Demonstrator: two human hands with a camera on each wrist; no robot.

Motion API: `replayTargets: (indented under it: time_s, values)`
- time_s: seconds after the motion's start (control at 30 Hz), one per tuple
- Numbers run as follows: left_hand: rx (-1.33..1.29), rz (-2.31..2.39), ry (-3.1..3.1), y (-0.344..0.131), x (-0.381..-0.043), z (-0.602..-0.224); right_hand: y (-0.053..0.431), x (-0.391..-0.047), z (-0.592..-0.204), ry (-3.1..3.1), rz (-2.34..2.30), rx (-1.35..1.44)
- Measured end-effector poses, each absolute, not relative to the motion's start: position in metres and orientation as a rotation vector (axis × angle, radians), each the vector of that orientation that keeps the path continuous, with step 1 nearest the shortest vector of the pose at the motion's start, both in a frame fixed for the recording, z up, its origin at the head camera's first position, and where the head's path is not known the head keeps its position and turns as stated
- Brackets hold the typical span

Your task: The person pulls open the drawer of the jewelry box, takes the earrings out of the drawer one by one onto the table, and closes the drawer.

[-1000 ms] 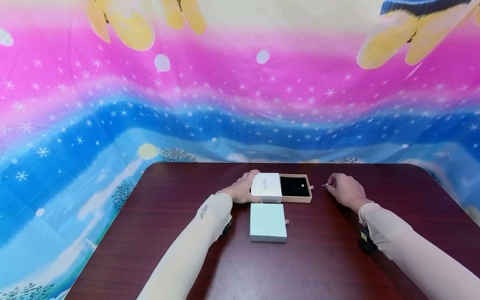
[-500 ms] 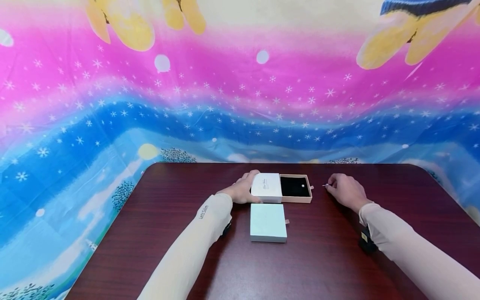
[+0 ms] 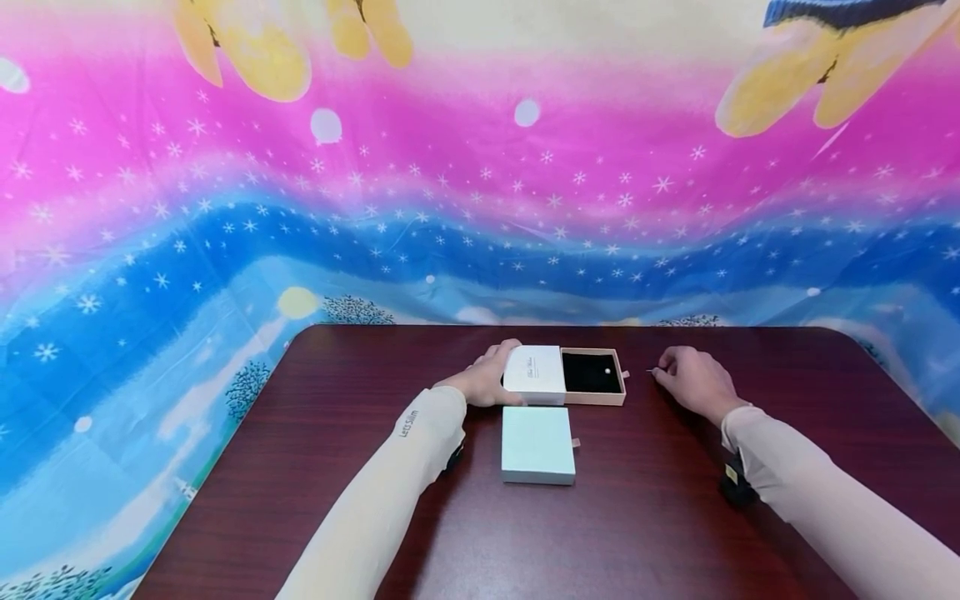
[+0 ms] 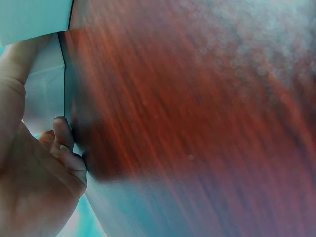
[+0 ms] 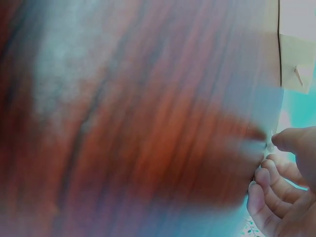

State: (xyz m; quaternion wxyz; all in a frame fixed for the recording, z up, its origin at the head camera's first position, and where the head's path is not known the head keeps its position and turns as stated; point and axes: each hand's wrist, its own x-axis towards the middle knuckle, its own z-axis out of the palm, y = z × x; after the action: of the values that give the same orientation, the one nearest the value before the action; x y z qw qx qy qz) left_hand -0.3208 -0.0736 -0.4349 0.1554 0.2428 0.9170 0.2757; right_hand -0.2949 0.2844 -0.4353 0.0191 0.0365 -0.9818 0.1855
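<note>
A white box sleeve [image 3: 534,373] with dark lettering lies near the far edge of the table. My left hand [image 3: 482,379] grips its left end, thumb along the near side and fingers at the far side. Out of the sleeve's right end sticks a tan drawer [image 3: 596,400] with a black lining [image 3: 588,372], on which a small white bead-like dot [image 3: 607,371] shows. To the right, my right hand [image 3: 696,385] pinches a tiny, thin silvery piece [image 3: 650,371] between thumb and finger, low over the table. Its exact kind is too small to tell.
A shut pale mint box [image 3: 536,443] with a small ribbon tab [image 3: 576,443] lies just in front of the white sleeve. The dark red wooden table [image 3: 637,525] has a rounded far edge. Behind it hangs a colourful snowflake-patterned cloth [image 3: 450,183].
Both hands and the boxes stay in place. The tiny silvery piece at the right fingertips shows slightly less brightly than before.
</note>
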Motion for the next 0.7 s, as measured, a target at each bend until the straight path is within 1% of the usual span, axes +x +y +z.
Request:
replayTargets:
  time_s: [0.7]
  values:
    - [0.704, 0.800, 2.616, -0.073, -0.320, -0.434, 0.288, -0.292, -0.423, -3.012, 0.603, 0.140]
